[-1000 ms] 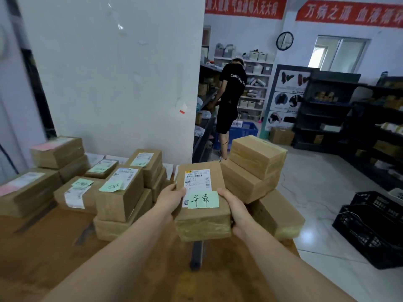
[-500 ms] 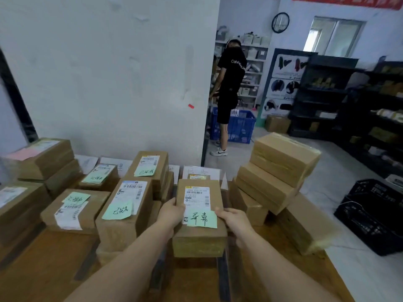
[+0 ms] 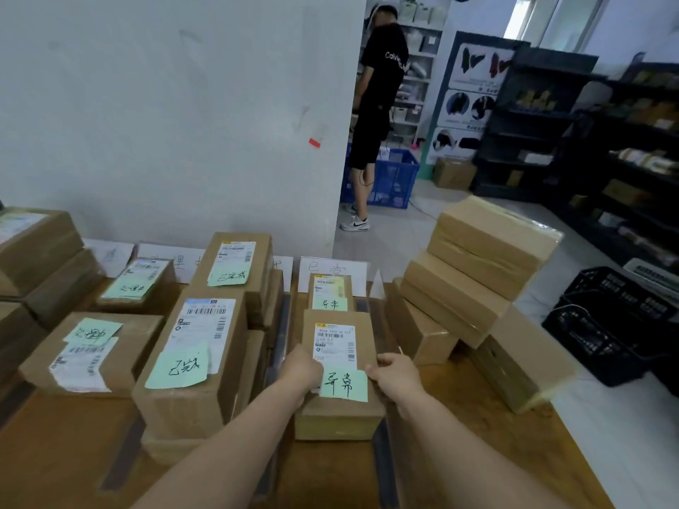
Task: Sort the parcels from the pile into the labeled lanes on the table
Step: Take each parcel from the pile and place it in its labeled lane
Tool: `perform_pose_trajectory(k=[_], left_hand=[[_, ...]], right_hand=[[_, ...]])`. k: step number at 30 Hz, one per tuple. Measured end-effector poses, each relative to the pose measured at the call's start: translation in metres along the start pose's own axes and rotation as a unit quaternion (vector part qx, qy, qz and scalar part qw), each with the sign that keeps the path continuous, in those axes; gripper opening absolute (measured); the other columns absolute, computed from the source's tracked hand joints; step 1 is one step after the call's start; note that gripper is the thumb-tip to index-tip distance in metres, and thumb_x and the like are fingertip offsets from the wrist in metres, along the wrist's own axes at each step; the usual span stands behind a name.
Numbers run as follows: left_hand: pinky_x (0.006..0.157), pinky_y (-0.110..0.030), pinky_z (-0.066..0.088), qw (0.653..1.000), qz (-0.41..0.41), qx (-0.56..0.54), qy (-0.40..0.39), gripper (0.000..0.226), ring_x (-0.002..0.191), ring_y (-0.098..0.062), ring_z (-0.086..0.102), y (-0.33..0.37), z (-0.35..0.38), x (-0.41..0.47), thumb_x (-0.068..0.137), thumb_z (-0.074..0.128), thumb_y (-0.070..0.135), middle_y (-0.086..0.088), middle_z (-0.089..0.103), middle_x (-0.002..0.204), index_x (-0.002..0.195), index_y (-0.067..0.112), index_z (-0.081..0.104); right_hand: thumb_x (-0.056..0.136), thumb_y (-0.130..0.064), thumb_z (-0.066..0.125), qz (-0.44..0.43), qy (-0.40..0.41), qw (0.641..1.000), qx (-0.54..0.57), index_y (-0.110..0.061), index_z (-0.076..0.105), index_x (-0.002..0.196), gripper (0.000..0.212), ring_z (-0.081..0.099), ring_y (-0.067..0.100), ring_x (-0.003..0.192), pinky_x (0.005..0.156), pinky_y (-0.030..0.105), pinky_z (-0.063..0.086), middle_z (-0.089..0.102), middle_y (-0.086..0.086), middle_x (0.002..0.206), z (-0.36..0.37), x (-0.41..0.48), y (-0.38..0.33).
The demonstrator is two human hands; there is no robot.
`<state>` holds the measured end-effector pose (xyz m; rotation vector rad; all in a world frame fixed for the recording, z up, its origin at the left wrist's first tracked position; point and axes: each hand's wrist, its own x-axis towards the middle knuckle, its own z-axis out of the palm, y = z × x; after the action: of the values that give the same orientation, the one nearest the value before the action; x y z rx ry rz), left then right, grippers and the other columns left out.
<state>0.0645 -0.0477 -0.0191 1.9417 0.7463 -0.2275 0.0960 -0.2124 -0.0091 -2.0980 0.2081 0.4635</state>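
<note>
parcel now lower, down on table, left grip and right grip still clamped on its sides

Lighting moderate and even. Daylight enters by the window, top right, overexposed. Dark shelving at right lacks detail. Right-hand parcel stack soft, tape glare on top. Edges bowed; faint shadows on the table.
</note>
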Motion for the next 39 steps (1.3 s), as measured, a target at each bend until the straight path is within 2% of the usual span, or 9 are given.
perform_pose_trajectory(k=[2, 6, 12, 18, 21, 24, 26, 34, 39], left_hand=[[0.078, -0.036, 0.059, 1.000, -0.007, 0.023, -0.014, 0.015, 0.096, -0.023, 0.067, 0.000, 0.004, 0.007, 0.096, 0.044, 0.004, -0.007, 0.068, 0.114, 0.102, 0.015, 0.053], [0.078, -0.035, 0.058, 0.998, -0.030, 0.060, -0.020, 0.053, 0.096, -0.022, 0.064, -0.005, 0.012, 0.018, 0.091, 0.050, 0.001, -0.006, 0.064, 0.117, 0.140, 0.010, 0.032], [0.086, -0.034, 0.055, 0.994, -0.031, 0.108, -0.015, 0.076, 0.109, -0.022, 0.060, -0.008, 0.022, 0.019, 0.096, 0.048, 0.011, -0.007, 0.054, 0.135, 0.153, 0.007, -0.003], [0.069, -0.026, 0.054, 0.988, -0.010, 0.155, 0.010, 0.049, 0.095, -0.018, 0.061, 0.002, 0.022, 0.022, 0.095, 0.049, 0.016, -0.009, 0.057, 0.122, 0.139, 0.001, 0.033], [0.081, -0.030, 0.056, 0.985, 0.026, 0.170, 0.028, 0.039, 0.101, -0.020, 0.060, 0.015, 0.018, 0.017, 0.091, 0.057, 0.021, -0.008, 0.050, 0.125, 0.127, 0.010, 0.049], [0.097, -0.037, 0.049, 0.964, 0.095, 0.245, 0.046, 0.047, 0.118, -0.024, 0.050, 0.035, 0.016, 0.013, 0.086, 0.064, 0.030, -0.008, 0.048, 0.134, 0.128, 0.014, 0.051], [0.103, -0.039, 0.043, 0.943, 0.129, 0.299, 0.064, 0.054, 0.126, -0.025, 0.041, 0.057, 0.016, 0.006, 0.088, 0.062, 0.031, -0.009, 0.044, 0.138, 0.135, 0.012, 0.044], [0.105, -0.041, 0.039, 0.875, 0.295, 0.368, 0.110, 0.050, 0.125, -0.030, 0.041, 0.170, 0.035, -0.027, 0.088, 0.056, 0.035, -0.013, 0.049, 0.133, 0.131, 0.009, 0.047], [0.107, -0.039, 0.035, 0.873, 0.320, 0.350, 0.113, 0.054, 0.134, -0.030, 0.032, 0.227, 0.069, -0.044, 0.091, 0.058, 0.035, -0.013, 0.043, 0.139, 0.134, 0.008, 0.043]], right_hand=[[0.095, -0.019, 0.066, 0.004, -0.002, 1.000, -0.012, -0.013, 0.070, 0.119, 0.025, 0.070, 0.020, 0.099, 0.092, 0.040, 0.058, 0.074, 0.004, 0.113, 0.004, 0.004, 0.001], [0.095, -0.016, 0.065, 0.005, -0.009, 0.999, -0.050, -0.013, 0.066, 0.126, 0.031, 0.068, 0.020, 0.107, 0.094, 0.039, 0.057, 0.071, 0.003, 0.120, 0.008, 0.011, 0.003], [0.097, -0.015, 0.063, -0.016, -0.013, 0.992, -0.127, -0.014, 0.064, 0.128, 0.032, 0.067, 0.019, 0.111, 0.091, 0.033, 0.057, 0.070, 0.004, 0.125, 0.009, 0.016, 0.007], [0.095, -0.022, 0.065, -0.043, -0.036, 0.980, -0.190, -0.018, 0.065, 0.122, 0.027, 0.067, 0.017, 0.110, 0.084, 0.027, 0.058, 0.070, 0.000, 0.123, 0.005, 0.012, -0.002], [0.095, -0.024, 0.065, -0.082, -0.032, 0.975, -0.203, -0.020, 0.065, 0.124, 0.028, 0.066, 0.015, 0.110, 0.086, 0.028, 0.057, 0.069, -0.002, 0.124, -0.003, 0.009, -0.009], [0.097, -0.025, 0.064, -0.115, -0.030, 0.973, -0.196, -0.019, 0.058, 0.136, 0.040, 0.061, 0.015, 0.119, 0.082, 0.021, 0.052, 0.063, -0.002, 0.134, -0.021, 0.002, -0.021], [0.097, -0.028, 0.063, -0.137, -0.019, 0.970, -0.198, -0.021, 0.052, 0.143, 0.048, 0.057, 0.016, 0.126, 0.092, 0.025, 0.050, 0.058, -0.001, 0.141, -0.037, 0.000, -0.028], [0.097, -0.033, 0.062, -0.243, 0.088, 0.937, -0.236, -0.017, 0.059, 0.137, 0.043, 0.059, 0.018, 0.119, 0.095, 0.029, 0.049, 0.063, 0.000, 0.134, -0.141, -0.006, -0.075], [0.095, -0.039, 0.064, -0.266, 0.169, 0.915, -0.250, -0.018, 0.055, 0.141, 0.051, 0.053, 0.020, 0.128, 0.103, 0.033, 0.043, 0.057, 0.002, 0.140, -0.221, 0.006, -0.088]])
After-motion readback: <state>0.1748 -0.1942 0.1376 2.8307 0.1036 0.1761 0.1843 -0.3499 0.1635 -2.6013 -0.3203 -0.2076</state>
